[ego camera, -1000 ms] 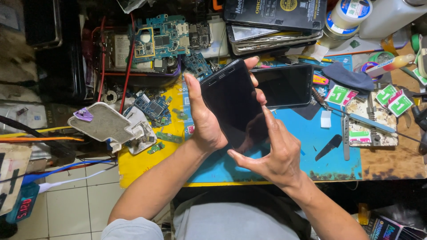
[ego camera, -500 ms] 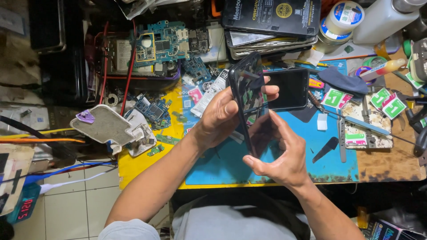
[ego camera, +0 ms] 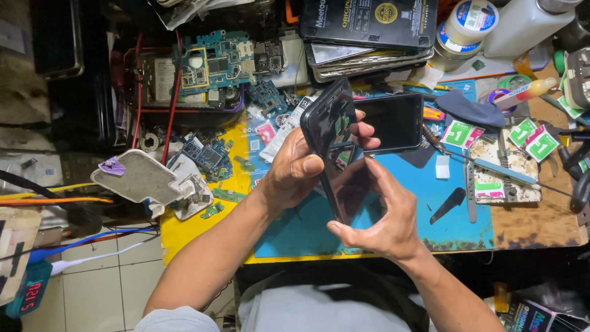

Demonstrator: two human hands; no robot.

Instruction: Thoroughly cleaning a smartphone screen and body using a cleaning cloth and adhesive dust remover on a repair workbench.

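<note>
My left hand (ego camera: 301,169) grips a black smartphone (ego camera: 335,132) by its side edge, with the thumb on the near face. The phone is tilted almost on edge, and its glossy surface reflects the bench. My right hand (ego camera: 375,215) holds the phone's lower end between the fingertips and thumb. Both hands hover over the blue work mat (ego camera: 424,227). A second black phone (ego camera: 393,123) lies flat on the mat just behind the held one.
Bare circuit boards (ego camera: 215,64) and red wires crowd the back left. A stack of screen boxes (ego camera: 369,24) and tape rolls (ego camera: 470,21) stand at the back. Green-tabbed packets (ego camera: 534,141), tweezers (ego camera: 485,166) and a black pick (ego camera: 447,205) lie on the right.
The held phone has turned from lying face-up to standing nearly on edge. My right hand has closed in on its lower end.
</note>
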